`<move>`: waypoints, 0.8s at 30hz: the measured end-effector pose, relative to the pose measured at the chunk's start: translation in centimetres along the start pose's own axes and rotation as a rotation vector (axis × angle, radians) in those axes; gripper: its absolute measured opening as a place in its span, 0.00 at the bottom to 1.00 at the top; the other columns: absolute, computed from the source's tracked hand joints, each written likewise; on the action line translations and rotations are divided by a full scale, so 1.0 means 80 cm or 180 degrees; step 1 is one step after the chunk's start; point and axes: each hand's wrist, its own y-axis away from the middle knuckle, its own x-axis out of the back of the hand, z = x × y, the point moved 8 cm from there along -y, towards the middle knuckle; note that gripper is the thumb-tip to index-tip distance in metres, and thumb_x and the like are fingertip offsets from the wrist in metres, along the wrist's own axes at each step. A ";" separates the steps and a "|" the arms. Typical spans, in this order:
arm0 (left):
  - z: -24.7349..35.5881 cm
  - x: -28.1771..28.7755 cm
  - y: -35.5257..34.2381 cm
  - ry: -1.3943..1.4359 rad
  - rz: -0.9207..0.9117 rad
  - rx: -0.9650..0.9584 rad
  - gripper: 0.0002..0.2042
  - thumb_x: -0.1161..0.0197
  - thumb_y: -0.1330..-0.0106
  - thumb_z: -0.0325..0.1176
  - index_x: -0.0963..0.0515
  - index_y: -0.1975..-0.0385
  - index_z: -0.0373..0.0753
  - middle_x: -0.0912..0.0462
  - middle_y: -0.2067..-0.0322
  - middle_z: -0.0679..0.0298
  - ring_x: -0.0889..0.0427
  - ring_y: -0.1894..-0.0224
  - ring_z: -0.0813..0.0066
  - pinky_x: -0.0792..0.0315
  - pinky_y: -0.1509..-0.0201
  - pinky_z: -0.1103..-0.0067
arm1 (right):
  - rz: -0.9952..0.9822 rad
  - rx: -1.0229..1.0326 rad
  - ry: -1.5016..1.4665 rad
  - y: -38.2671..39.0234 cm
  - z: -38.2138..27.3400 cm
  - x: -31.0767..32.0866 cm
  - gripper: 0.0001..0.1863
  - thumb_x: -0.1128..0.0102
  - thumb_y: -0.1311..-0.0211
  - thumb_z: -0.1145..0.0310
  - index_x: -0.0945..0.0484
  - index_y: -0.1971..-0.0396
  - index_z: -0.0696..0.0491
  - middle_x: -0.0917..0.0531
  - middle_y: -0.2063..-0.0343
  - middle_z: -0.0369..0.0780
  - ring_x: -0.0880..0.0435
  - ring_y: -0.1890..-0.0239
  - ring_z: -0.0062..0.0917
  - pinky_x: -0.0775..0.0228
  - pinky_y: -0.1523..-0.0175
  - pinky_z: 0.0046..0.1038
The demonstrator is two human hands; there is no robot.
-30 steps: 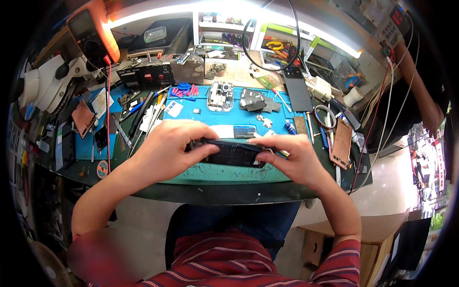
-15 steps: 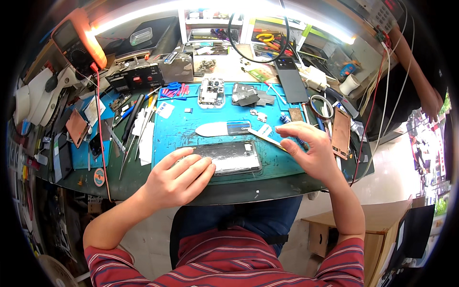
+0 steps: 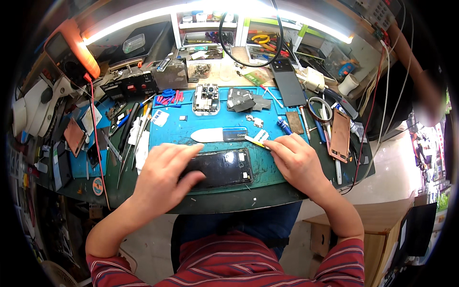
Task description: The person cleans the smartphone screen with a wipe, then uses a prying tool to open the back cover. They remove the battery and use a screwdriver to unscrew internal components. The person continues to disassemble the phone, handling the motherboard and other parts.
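A dark, opened phone [image 3: 222, 168] lies flat near the front edge of the blue work mat [image 3: 165, 133]. Over its left end is my left hand [image 3: 165, 174], thumb spread from the fingers, nothing in its grasp; whether it touches the phone I cannot tell. To the phone's right, my right hand [image 3: 297, 160] pinches the near end of a slim tool with a pale tip and yellow handle [image 3: 256, 142]. The tool's tip points at a flat pry blade [image 3: 208, 135] with a black and blue handle, lying just behind the phone.
Further back are a phone logic board with cameras [image 3: 206, 98], dark thin sheets [image 3: 244, 100] and a grey phone back [image 3: 288, 86]. Tweezers and screwdrivers [image 3: 129, 126] crowd the left, a tape roll [image 3: 319, 109] the right. An orange multimeter [image 3: 71, 50] stands back left; another person's arm [image 3: 406, 62] shows far right.
My right hand has come down and closed on the slim tool. My left hand has opened its thumb away from the fingers. The phone sits a little nearer and further left.
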 end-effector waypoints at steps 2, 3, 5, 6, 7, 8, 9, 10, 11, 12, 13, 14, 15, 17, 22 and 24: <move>0.012 -0.013 -0.012 0.0084 -0.0074 -0.0145 0.30 0.23 0.43 0.40 0.24 0.41 0.36 0.18 0.47 0.58 0.21 0.44 0.54 0.31 0.37 0.64 | 0.0182 -0.0173 -0.0159 0.000 0.003 0.010 0.17 0.33 0.44 0.79 0.16 0.52 0.54 0.17 0.65 0.39 0.18 0.64 0.33 0.23 0.57 0.33; 0.015 -0.024 -0.013 0.0115 -0.0312 -0.0181 0.35 0.21 0.45 0.43 0.27 0.38 0.36 0.21 0.42 0.56 0.24 0.39 0.53 0.33 0.34 0.62 | 0.0268 -0.0276 -0.0248 0.000 0.006 0.017 0.18 0.34 0.44 0.80 0.16 0.52 0.55 0.17 0.66 0.39 0.18 0.64 0.33 0.22 0.58 0.33; 0.020 -0.036 -0.019 0.0085 -0.0397 -0.0208 0.36 0.21 0.46 0.43 0.27 0.38 0.35 0.22 0.41 0.56 0.25 0.38 0.53 0.33 0.33 0.62 | 0.0329 -0.0797 -0.0768 0.005 0.017 0.029 0.20 0.36 0.47 0.83 0.17 0.52 0.56 0.18 0.67 0.40 0.17 0.68 0.32 0.22 0.63 0.31; 0.020 -0.040 -0.020 0.0069 -0.0440 -0.0217 0.37 0.21 0.47 0.44 0.27 0.38 0.35 0.22 0.41 0.56 0.25 0.38 0.54 0.33 0.33 0.61 | 0.0376 -0.0825 -0.0822 0.007 0.018 0.035 0.21 0.36 0.47 0.84 0.17 0.51 0.56 0.18 0.67 0.41 0.17 0.68 0.31 0.23 0.64 0.30; 0.017 -0.044 -0.019 -0.0019 -0.0539 -0.0224 0.38 0.20 0.48 0.44 0.27 0.38 0.34 0.23 0.40 0.56 0.26 0.38 0.54 0.34 0.32 0.62 | 0.0422 -0.0850 -0.0880 0.009 0.022 0.040 0.21 0.36 0.48 0.84 0.17 0.51 0.56 0.18 0.67 0.41 0.17 0.69 0.30 0.23 0.65 0.29; 0.016 -0.045 -0.021 0.0028 -0.0577 -0.0262 0.38 0.20 0.48 0.44 0.27 0.38 0.34 0.23 0.40 0.56 0.26 0.38 0.54 0.33 0.32 0.62 | 0.0473 -0.0895 -0.0935 0.014 0.025 0.045 0.22 0.36 0.48 0.85 0.17 0.51 0.57 0.18 0.67 0.41 0.17 0.69 0.29 0.23 0.66 0.28; 0.015 -0.044 -0.024 0.0073 -0.0614 -0.0295 0.38 0.20 0.48 0.44 0.26 0.38 0.34 0.23 0.40 0.56 0.26 0.38 0.54 0.33 0.33 0.62 | 0.0515 -0.0915 -0.0977 0.018 0.029 0.050 0.22 0.36 0.48 0.86 0.17 0.50 0.57 0.18 0.66 0.41 0.18 0.69 0.27 0.24 0.67 0.26; 0.014 -0.042 -0.026 0.0116 -0.0651 -0.0323 0.38 0.20 0.49 0.44 0.26 0.39 0.34 0.23 0.40 0.56 0.26 0.38 0.54 0.33 0.33 0.62 | 0.0634 -0.0972 -0.0926 0.021 0.032 0.058 0.21 0.37 0.48 0.86 0.17 0.52 0.58 0.20 0.65 0.39 0.20 0.69 0.23 0.25 0.65 0.22; 0.015 -0.042 -0.027 0.0129 -0.0701 -0.0367 0.37 0.20 0.48 0.44 0.26 0.39 0.34 0.23 0.41 0.56 0.25 0.39 0.55 0.32 0.34 0.62 | 0.0727 -0.1048 -0.1059 0.026 0.037 0.068 0.21 0.38 0.49 0.87 0.18 0.53 0.58 0.20 0.65 0.38 0.21 0.69 0.21 0.26 0.63 0.21; 0.015 -0.041 -0.028 0.0141 -0.0751 -0.0410 0.36 0.20 0.48 0.43 0.25 0.40 0.34 0.22 0.42 0.56 0.25 0.39 0.55 0.32 0.34 0.62 | 0.0820 -0.1123 -0.1192 0.032 0.043 0.074 0.20 0.38 0.49 0.88 0.19 0.54 0.59 0.21 0.65 0.37 0.22 0.69 0.19 0.27 0.62 0.20; 0.016 -0.040 -0.029 0.0155 -0.0800 -0.0453 0.35 0.20 0.48 0.43 0.24 0.41 0.35 0.22 0.42 0.57 0.25 0.40 0.55 0.31 0.35 0.62 | 0.1060 -0.1415 -0.1887 0.045 0.056 0.070 0.17 0.40 0.49 0.89 0.22 0.59 0.59 0.22 0.64 0.37 0.23 0.69 0.17 0.27 0.60 0.20; 0.017 -0.038 -0.033 0.0195 -0.0708 -0.0421 0.33 0.20 0.47 0.42 0.23 0.42 0.35 0.21 0.44 0.57 0.24 0.41 0.56 0.31 0.36 0.63 | 0.1185 -0.1386 -0.2171 0.052 0.059 0.063 0.16 0.40 0.49 0.89 0.23 0.59 0.59 0.22 0.63 0.37 0.23 0.69 0.17 0.27 0.60 0.20; 0.019 -0.036 -0.037 0.0239 -0.0616 -0.0392 0.31 0.20 0.47 0.41 0.22 0.43 0.35 0.20 0.45 0.58 0.23 0.42 0.56 0.30 0.37 0.63 | 0.1312 -0.1356 -0.2451 0.058 0.061 0.054 0.16 0.40 0.49 0.89 0.24 0.60 0.58 0.22 0.62 0.37 0.23 0.69 0.17 0.27 0.60 0.20; 0.016 -0.036 -0.048 0.0342 -0.0378 -0.0330 0.22 0.23 0.43 0.34 0.19 0.49 0.36 0.18 0.52 0.60 0.19 0.50 0.57 0.26 0.44 0.64 | 0.1197 -0.1446 -0.2621 0.056 0.053 0.038 0.12 0.40 0.49 0.88 0.25 0.65 0.58 0.21 0.64 0.38 0.22 0.68 0.19 0.27 0.60 0.21; 0.020 -0.063 -0.063 0.0437 -0.0302 -0.0299 0.17 0.25 0.43 0.29 0.17 0.54 0.36 0.19 0.58 0.60 0.19 0.56 0.60 0.24 0.53 0.68 | -0.0005 -0.1083 -0.1748 0.038 0.022 0.025 0.11 0.38 0.46 0.82 0.13 0.62 0.58 0.15 0.71 0.41 0.18 0.75 0.23 0.26 0.69 0.24; 0.026 -0.069 -0.066 0.0454 -0.0330 -0.0269 0.17 0.25 0.44 0.29 0.17 0.53 0.36 0.19 0.58 0.61 0.19 0.57 0.60 0.24 0.53 0.68 | -0.0089 -0.1017 -0.1812 0.034 0.016 0.028 0.11 0.38 0.46 0.82 0.13 0.62 0.58 0.14 0.70 0.42 0.16 0.73 0.24 0.25 0.69 0.25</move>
